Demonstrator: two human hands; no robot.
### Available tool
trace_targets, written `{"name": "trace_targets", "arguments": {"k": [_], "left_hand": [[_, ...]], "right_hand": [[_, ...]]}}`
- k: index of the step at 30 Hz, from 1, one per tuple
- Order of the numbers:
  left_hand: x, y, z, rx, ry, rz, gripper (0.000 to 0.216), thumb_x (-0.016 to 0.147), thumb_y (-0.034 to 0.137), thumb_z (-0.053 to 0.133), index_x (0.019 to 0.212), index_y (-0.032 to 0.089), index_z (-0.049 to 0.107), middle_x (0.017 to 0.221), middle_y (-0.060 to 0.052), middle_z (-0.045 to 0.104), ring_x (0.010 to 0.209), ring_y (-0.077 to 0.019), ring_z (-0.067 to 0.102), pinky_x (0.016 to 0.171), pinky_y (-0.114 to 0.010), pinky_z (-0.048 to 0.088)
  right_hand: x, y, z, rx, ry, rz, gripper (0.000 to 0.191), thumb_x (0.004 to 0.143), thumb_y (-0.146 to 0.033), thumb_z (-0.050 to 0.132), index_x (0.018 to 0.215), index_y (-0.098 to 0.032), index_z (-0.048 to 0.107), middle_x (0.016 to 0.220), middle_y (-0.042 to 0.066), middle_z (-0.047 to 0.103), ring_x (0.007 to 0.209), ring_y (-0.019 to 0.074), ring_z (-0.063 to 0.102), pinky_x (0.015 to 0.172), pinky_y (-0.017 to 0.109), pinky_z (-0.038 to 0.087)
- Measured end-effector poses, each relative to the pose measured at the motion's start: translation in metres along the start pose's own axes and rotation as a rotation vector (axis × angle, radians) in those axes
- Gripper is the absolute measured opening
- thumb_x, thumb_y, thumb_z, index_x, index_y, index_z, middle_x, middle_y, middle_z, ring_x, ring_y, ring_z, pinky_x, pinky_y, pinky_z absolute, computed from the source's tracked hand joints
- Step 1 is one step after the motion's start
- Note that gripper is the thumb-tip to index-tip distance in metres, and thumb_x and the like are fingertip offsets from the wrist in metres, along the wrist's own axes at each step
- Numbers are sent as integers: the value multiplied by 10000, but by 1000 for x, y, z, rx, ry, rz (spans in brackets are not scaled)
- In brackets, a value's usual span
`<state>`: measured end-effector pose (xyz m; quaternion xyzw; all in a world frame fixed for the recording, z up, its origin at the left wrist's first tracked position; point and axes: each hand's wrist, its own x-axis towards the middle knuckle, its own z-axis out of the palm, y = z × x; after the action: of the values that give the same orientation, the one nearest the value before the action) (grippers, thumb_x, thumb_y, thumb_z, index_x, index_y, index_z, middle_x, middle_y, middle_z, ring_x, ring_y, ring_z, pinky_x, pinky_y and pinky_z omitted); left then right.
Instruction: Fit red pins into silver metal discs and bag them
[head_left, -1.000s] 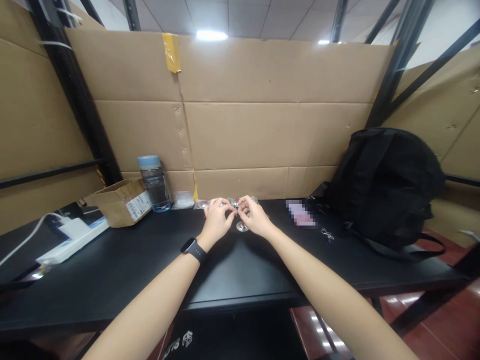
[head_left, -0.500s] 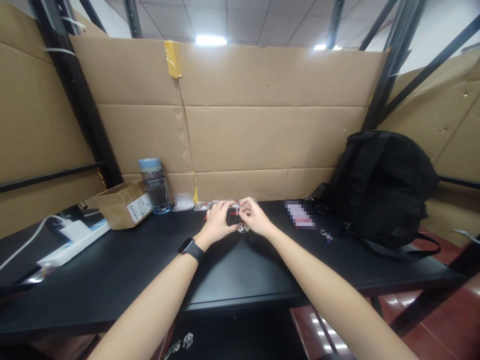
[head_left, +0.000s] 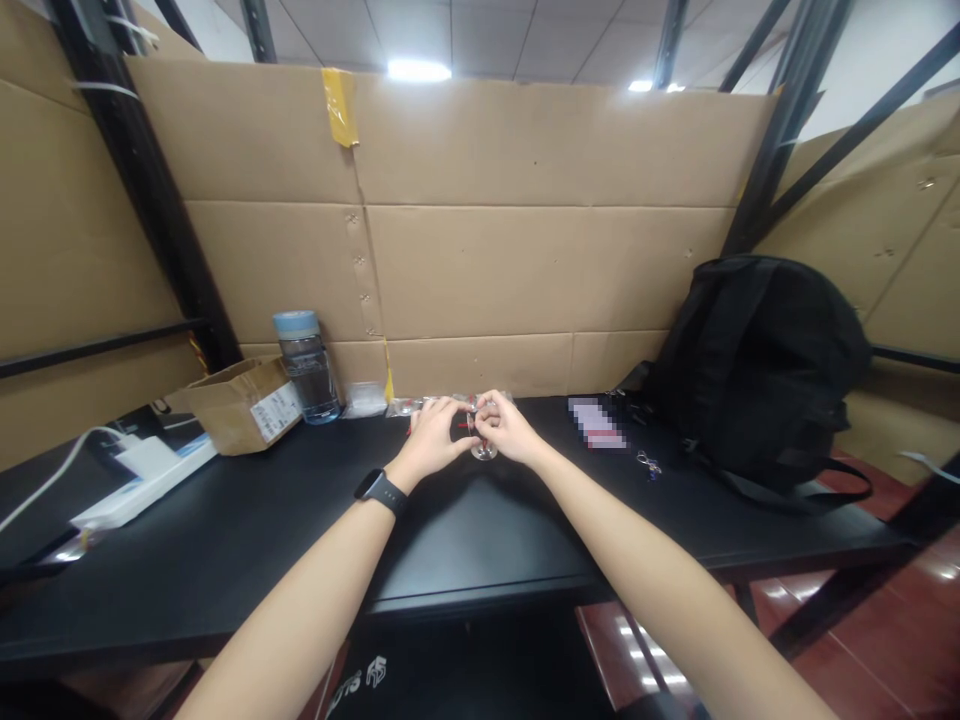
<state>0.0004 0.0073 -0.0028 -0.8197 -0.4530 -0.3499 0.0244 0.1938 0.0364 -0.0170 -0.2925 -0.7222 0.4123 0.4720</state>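
Observation:
Both hands meet over the middle of the black table. My left hand (head_left: 436,437) curves in a loose C, with thumb and forefinger tips reaching a small shiny clear piece with red parts (head_left: 484,452). From the other side, the fingers of my right hand (head_left: 510,432) are bent into a pinch at the top of this piece. Its round, glassy lower part shows below the fingers. What exactly lies between the fingertips is hidden and too small to name. Flat clear plastic packets (head_left: 405,407) lie just behind my left hand.
Left on the table (head_left: 480,560) are a water bottle (head_left: 306,370), an open cardboard box (head_left: 247,410) and a white power strip (head_left: 142,490). To the right lie a blurred-out flat item (head_left: 596,423), a small trinket (head_left: 649,464) and a black backpack (head_left: 765,370). Cardboard (head_left: 480,270) walls the back.
The view has shifted slightly. My hands stay together around the small piece, and its red and clear parts show a little more between the fingers.

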Motion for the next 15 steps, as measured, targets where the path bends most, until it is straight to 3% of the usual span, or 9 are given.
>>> {"name": "trace_targets", "arguments": {"k": [8,12,15], "left_hand": [[0,-15,1,-24,-62,-51,443,786,486,793,1148,269,658,1219,-63,678,1217,-339,555,1050,-507,395],[-2,-14,4,-50,-110,-75,499,769,417,794,1221,270,640,1268,-71,657,1232,-352,551,1015,-519,428],[-1,-15,5,-129,-71,-41,288,826,390,749,1083,264,723,1182,-56,690,1184,-304,582,1032,-475,434]], "right_hand": [[1,5,-11,-52,5,-10,263,806,-227,643,1004,-237,469,760,-55,564,573,101,547,490,184,445],[-2,3,-8,-108,-24,-4,263,806,-216,633,1017,-236,477,773,-47,565,554,106,554,464,190,443],[-3,1,-5,-150,-39,-16,253,807,-206,639,1009,-230,489,765,-46,568,575,108,565,498,197,459]]}}
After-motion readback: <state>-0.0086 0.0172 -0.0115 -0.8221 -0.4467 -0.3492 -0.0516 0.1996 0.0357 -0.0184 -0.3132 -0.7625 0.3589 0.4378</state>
